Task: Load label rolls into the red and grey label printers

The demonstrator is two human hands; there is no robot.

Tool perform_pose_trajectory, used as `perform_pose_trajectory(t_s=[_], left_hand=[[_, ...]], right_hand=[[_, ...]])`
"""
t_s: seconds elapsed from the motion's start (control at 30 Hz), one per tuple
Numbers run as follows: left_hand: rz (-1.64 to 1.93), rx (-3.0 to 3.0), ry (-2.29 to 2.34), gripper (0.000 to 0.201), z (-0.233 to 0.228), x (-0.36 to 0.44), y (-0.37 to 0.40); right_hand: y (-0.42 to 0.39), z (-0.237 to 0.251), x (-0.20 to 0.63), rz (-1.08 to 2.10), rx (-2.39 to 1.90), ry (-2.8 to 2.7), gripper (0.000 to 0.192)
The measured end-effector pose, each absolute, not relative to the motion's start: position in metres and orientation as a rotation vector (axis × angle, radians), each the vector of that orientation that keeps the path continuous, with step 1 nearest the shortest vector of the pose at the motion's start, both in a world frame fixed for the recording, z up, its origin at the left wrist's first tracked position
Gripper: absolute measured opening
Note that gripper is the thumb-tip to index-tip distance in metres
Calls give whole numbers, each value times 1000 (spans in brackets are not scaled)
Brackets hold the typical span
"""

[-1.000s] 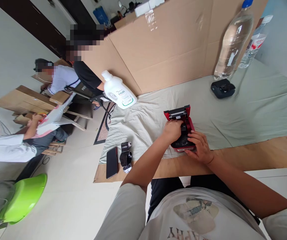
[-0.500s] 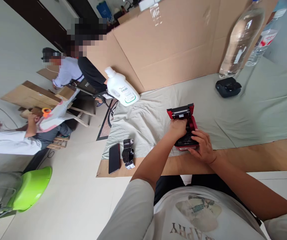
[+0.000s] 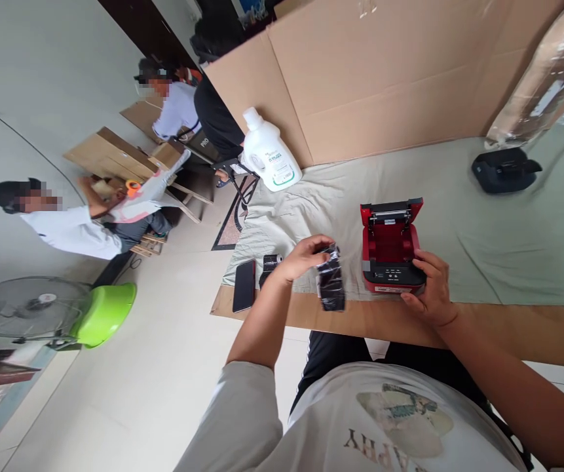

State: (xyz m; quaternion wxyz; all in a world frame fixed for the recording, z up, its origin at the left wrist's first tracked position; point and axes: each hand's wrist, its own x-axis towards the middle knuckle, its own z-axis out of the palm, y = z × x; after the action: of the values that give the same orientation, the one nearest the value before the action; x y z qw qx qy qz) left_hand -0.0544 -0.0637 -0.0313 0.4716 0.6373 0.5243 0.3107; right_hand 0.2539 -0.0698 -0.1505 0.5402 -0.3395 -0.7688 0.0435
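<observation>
Pinched in your left hand (image 3: pixel 311 254) is a black block (image 3: pixel 332 285) in shiny wrap; half a second ago that hand was inside the red device (image 3: pixel 394 270), whose inside now shows. That device stands lid-up, right of the block, your right hand (image 3: pixel 432 288) touching its near right corner, how firmly I cannot tell. A chair (image 3: pixel 203 142) reads "PRO", your shirt (image 3: pixel 321 419) "APHY".
</observation>
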Motion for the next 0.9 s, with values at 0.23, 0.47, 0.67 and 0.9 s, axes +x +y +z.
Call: perform_pose_trajectory(t_s=[0.23,0.47,0.67,0.9], left_hand=[[30,1753,1983,36,-62,-132,-90],[233,1918,2089,32,-82,-160,-92],[72,1778,2315,57,-81,-197,-74],[144,1723,2257,50,-96,-198,-68]], right_hand=[[-68,-152,252,91,-797,-1801,54],[-69,-150,252,65,-796,-1808,54],[-69,-149,252,68,-799,-1816,53],[-69,-149,252,68,-803,-1811,51]])
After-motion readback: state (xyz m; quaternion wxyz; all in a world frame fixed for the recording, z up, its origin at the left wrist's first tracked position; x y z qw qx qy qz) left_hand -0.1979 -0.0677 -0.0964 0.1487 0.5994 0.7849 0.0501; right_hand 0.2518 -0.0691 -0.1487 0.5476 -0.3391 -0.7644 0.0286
